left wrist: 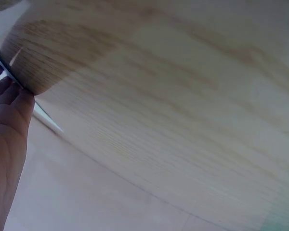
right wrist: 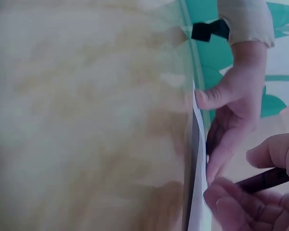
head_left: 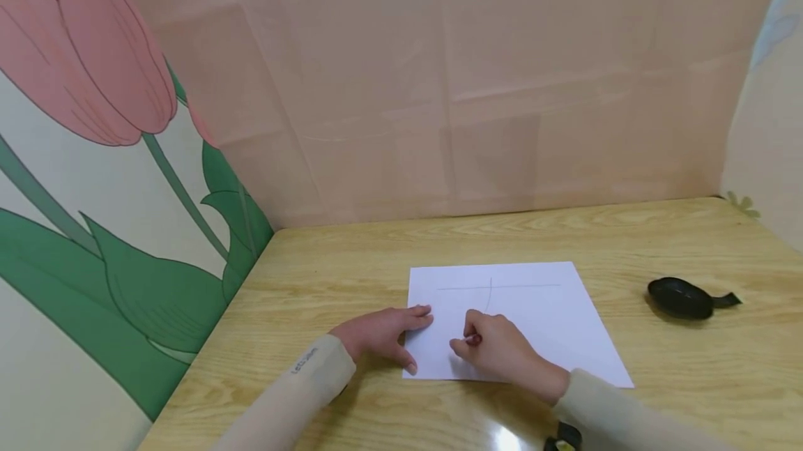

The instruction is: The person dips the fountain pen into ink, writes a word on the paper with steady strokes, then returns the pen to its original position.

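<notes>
Drawing on a sheet of paper at a wooden table.

Right hand on the sheet's near half, fingers curled and pinching a dark pencil, just below a drawn cross of thin lines. Left hand flat, fingers straight, pressing the paper's left edge. Black spoon-like object well apart on the right; tulip panel along the left side.

Left hand at frame's left edge, fingers straight, touching white paper sheet's edge; light wood-grain desk fills view.
</notes>
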The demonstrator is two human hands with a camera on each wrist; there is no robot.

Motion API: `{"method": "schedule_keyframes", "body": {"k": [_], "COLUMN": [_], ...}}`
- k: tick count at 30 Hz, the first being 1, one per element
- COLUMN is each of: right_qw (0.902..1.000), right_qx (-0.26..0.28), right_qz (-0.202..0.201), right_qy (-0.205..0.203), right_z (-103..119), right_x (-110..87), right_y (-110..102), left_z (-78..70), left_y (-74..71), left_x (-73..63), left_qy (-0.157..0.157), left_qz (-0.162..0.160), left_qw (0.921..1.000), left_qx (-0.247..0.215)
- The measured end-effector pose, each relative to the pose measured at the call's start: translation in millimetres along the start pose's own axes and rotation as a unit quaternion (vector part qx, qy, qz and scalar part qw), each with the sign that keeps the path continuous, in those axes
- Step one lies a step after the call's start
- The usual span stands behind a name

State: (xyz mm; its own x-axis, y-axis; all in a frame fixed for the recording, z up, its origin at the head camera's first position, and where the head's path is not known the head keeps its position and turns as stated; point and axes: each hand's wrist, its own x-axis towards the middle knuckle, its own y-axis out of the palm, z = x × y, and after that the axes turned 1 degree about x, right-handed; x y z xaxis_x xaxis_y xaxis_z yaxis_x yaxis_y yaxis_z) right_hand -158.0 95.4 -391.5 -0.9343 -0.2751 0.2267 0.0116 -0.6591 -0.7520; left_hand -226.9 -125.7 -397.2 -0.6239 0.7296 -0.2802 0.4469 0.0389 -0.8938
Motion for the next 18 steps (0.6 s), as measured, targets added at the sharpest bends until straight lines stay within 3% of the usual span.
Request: {"method": "schedule_keyframes", "body": {"k": [5,10,18], "right_qw": [0.9977,0.9895,0.9589], "right_qx": [0.050,0.134,0.241], "right_qz": [-0.039,-0.042,-0.025], "right_qy": [-0.025,0.035,0.148], "right_z": [-17,-39,-75], "right_x": [6.7,16.5,36.9], "right_y": [-10,-27,-47], "left_z": [0.0,-1.9,-2.4], "left_y": [0.9,1.0,0.1], "left_x": [1.4,1.1,0.4], "left_qy": [-0.003,-0.014,-0.020], "left_qz": [-0.003,0.005,0.008], "left_qw": [1.0000,0.9998,0.9997], "left_qx": [-0.002,-0.010,-0.006]}}
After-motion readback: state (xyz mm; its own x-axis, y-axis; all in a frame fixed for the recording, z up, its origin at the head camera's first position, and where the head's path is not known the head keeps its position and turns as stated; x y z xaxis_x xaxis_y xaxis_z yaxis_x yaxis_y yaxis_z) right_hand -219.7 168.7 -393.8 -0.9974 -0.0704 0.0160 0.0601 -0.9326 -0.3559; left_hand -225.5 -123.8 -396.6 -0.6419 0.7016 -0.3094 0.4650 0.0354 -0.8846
